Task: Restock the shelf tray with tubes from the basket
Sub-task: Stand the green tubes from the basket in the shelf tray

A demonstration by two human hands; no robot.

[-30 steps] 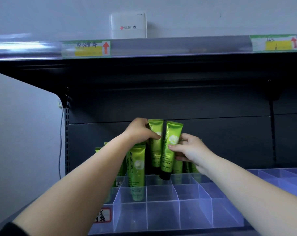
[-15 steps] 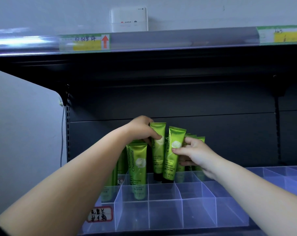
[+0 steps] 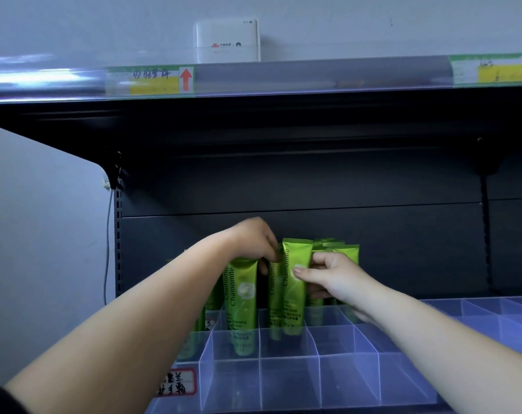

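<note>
Two bare forearms are seen reaching into a dark shelf bay, where a clear plastic tray (image 3: 286, 380) with divided compartments is set. Green tubes lettered "Chamomile" stand upright in its rear compartments; at least seven are made out, though those behind are partly hidden and an exact count cannot be given. Each tube is glossy green with a flat crimped top and a pale flower printed on the front. A front tube (image 3: 242, 303) stands alone in a compartment just below the left hand (image 3: 253, 240). The left hand is closed, its fingertips pinching the top of a middle tube (image 3: 274, 291). Just beside it, an upright tube (image 3: 294, 282) is gripped at mid-height by the right hand (image 3: 334, 279), thumb across its front. A handwritten label (image 3: 177, 382) is fixed to the tray's front left. On the upper shelf, a white box (image 3: 227, 40) is seen, and two price tags on its edge.
</note>
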